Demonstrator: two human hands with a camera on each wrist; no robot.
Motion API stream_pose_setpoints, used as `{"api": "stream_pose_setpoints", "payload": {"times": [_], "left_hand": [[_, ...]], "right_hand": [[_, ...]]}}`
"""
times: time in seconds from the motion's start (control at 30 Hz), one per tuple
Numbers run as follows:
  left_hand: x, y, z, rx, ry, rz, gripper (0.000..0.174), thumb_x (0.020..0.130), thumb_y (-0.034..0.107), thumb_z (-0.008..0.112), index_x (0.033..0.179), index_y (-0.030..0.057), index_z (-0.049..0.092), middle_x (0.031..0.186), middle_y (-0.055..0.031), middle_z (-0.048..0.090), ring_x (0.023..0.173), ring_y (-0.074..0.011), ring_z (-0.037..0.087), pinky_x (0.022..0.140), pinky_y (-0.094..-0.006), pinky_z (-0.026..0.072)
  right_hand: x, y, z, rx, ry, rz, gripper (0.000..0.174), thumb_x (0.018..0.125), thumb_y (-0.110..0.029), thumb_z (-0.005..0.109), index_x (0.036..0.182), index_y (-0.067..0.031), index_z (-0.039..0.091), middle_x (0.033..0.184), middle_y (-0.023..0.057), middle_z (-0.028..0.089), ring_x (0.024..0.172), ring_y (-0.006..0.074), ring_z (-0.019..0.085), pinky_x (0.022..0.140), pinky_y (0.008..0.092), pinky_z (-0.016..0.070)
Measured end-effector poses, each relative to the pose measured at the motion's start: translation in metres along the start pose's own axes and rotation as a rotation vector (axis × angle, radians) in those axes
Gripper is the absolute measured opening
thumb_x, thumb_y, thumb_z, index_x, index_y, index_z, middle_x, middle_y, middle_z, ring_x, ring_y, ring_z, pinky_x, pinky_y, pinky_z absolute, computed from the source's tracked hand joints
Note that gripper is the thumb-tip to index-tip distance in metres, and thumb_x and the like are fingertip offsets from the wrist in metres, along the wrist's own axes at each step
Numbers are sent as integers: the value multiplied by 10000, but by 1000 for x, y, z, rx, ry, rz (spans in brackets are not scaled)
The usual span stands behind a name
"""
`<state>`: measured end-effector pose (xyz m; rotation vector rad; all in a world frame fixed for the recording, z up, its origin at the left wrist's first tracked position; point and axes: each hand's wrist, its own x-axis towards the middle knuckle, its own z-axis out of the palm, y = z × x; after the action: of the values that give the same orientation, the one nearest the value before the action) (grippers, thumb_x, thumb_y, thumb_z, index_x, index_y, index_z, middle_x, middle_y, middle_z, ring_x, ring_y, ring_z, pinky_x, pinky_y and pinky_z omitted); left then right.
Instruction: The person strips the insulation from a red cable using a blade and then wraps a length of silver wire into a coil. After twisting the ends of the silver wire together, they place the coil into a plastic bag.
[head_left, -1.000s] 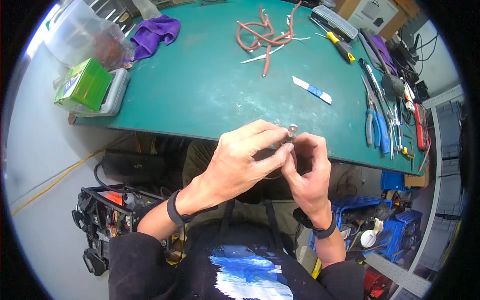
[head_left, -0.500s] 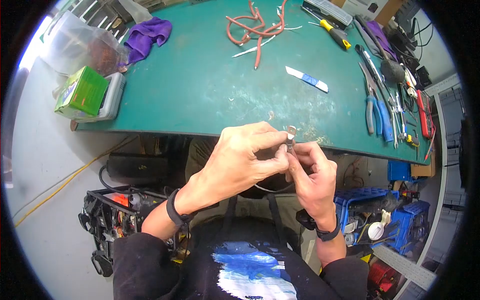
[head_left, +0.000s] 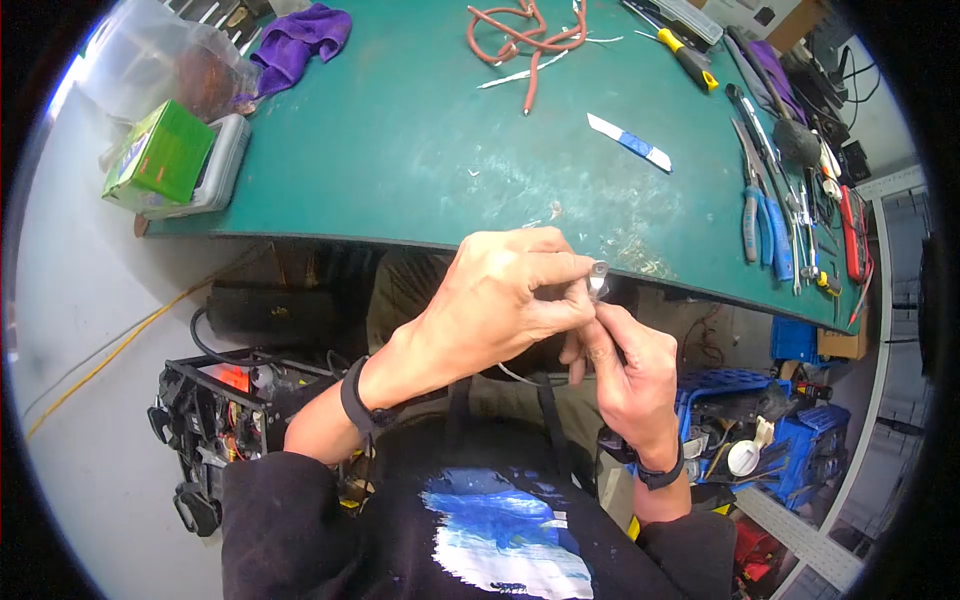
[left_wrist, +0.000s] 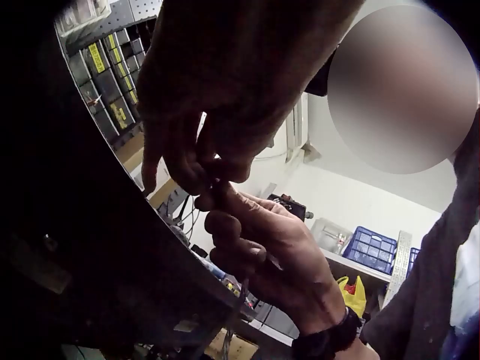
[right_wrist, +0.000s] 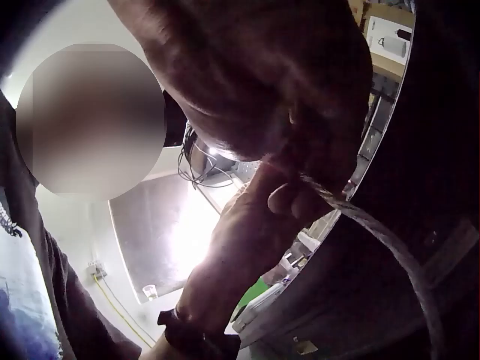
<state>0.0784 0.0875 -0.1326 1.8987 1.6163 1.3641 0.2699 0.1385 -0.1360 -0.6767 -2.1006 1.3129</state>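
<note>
Just off the table's front edge, my left hand pinches a small metal cable lug between thumb and fingertips; its flat end with a hole sticks up. My right hand meets it from below, thumb and index finger gripping right under the lug. A braided grey cable runs out from between the hands in the right wrist view and curves downward. Part of that cable also shows under my left hand in the head view. Where cable and lug meet is hidden by the fingers.
On the green table lie stripped reddish-brown cable covering, a blue-and-white knife-shaped piece, a screwdriver and pliers. A green box and purple cloth are at left. Blue crates stand below right.
Both hands stay together at the lug and have shifted slightly right. My right fingers have slid from beside the lug to lower down, and the lug's flat end shows more plainly.
</note>
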Motion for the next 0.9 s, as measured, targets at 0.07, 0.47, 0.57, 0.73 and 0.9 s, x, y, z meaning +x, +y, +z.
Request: {"api": "stream_pose_setpoints", "payload": {"times": [0.07, 0.47, 0.57, 0.73, 0.9], "left_hand": [[0, 0, 1, -71, 25, 24, 178, 843, 19, 744, 1015, -22, 762, 874, -141, 733, 729, -236, 727, 639, -314, 574], [-4, 12, -1, -716, -184, -342, 244, 1005, 68, 655, 1227, -17, 712, 1152, -114, 665, 1047, -168, 658, 882, -297, 540], [-5, 7, 2, -857, -166, -369, 228, 1026, 84, 646, 1216, -22, 713, 1138, -93, 656, 1042, -157, 651, 886, -282, 535], [7, 10, -14, -706, -145, -391, 219, 1022, 100, 666, 1187, -34, 720, 1127, -78, 672, 1024, -136, 648, 898, -281, 541], [21, 3, -27, -619, -11, -314, 223, 1016, 122, 682, 1160, -39, 734, 1082, -77, 715, 1004, -133, 661, 887, -286, 544]], "right_hand": [[-3, -3, 0, 99, -19, 42, 149, 1035, -14, 594, 1126, 69, 678, 743, 85, 688, 572, 112, 638, 521, 256, 502], [-3, -6, -6, 276, -9, 180, 194, 1062, -124, 606, 1065, 45, 701, 693, 39, 667, 561, 75, 604, 506, 228, 460], [0, -8, -8, 287, 1, 202, 193, 1057, -128, 616, 1052, 43, 706, 687, 37, 665, 560, 69, 601, 507, 227, 460], [19, -16, -16, 235, -25, 211, 177, 1048, -115, 627, 1056, 42, 707, 705, 35, 675, 569, 70, 607, 516, 226, 471], [56, -25, -27, 230, -87, 151, 190, 1041, -98, 632, 1138, 54, 691, 767, 60, 709, 641, 92, 665, 588, 245, 547]]}}
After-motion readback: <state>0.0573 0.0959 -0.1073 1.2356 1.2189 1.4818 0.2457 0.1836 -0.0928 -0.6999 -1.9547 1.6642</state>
